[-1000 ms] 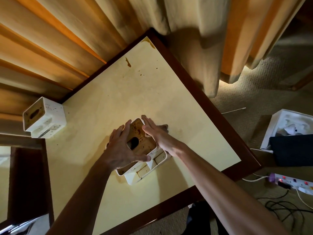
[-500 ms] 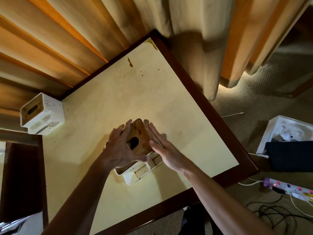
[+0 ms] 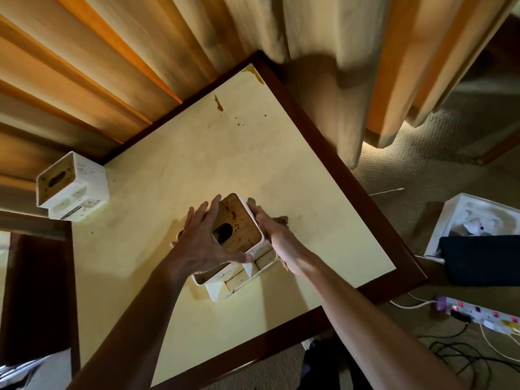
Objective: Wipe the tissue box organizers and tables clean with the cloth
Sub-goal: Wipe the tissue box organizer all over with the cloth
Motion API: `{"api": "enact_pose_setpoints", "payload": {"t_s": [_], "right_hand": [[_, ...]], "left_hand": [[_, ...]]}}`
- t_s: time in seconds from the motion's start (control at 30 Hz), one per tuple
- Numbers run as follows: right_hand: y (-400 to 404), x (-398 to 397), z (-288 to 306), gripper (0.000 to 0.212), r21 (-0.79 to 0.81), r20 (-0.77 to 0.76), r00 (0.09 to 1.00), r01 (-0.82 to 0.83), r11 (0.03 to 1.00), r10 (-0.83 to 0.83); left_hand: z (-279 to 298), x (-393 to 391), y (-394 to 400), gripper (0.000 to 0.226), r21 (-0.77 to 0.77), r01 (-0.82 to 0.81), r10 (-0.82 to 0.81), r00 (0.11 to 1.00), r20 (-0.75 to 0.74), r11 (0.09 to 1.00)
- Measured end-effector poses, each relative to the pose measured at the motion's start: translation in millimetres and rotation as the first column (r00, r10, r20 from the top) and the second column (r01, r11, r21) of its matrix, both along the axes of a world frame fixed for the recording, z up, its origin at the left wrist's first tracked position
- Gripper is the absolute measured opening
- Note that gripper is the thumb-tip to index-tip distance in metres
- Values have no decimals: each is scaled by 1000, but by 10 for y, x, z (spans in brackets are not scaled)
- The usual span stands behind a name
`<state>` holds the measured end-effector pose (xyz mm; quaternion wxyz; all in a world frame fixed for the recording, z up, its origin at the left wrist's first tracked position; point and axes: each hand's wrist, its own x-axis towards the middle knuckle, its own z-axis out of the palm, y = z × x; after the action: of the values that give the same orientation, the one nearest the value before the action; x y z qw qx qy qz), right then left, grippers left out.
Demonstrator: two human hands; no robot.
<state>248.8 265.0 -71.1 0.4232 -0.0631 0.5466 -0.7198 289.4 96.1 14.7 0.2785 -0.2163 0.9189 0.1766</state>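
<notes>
The left hand [image 3: 206, 243] is covering the near-left part of the tissue box organizer [image 3: 239, 243], hiding its left wall. The right hand [image 3: 274, 232] is pressing against the organizer's right wall, and something brownish under that palm is showing too little to identify. The frame's bottom edge is cutting both forearms off.

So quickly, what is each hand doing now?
Left hand: grips the tissue box organizer.
Right hand: fingers straight, pressed against the organizer's side.
</notes>
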Motion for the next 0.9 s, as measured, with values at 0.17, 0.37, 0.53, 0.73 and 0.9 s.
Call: {"api": "enact_pose_setpoints", "payload": {"t_s": [0.17, 0.37, 0.53, 0.73, 0.9], "right_hand": [[41, 22, 43, 45, 40, 60, 989, 130, 991, -132], [273, 60, 85, 34, 24, 166, 935, 315, 949, -315], [305, 6, 186, 30, 12, 91, 931, 355, 935, -355], [291, 30, 285, 25, -12, 10, 944, 331, 943, -331], [332, 123, 275, 29, -15, -19, 957, 291, 957, -291]], "left_hand": [[10, 54, 15, 151, -90, 41, -44, 999, -28, 995], [-15, 176, 34, 143, -180, -136, 119, 988, -103, 974], [-24, 235, 156, 136, -289, -384, 361, 923, -130, 877], [6, 193, 389, 137, -278, -667, 652, 741, -161, 691], [50, 215, 458, 136, -247, -685, 677, 725, -131, 686]]}}
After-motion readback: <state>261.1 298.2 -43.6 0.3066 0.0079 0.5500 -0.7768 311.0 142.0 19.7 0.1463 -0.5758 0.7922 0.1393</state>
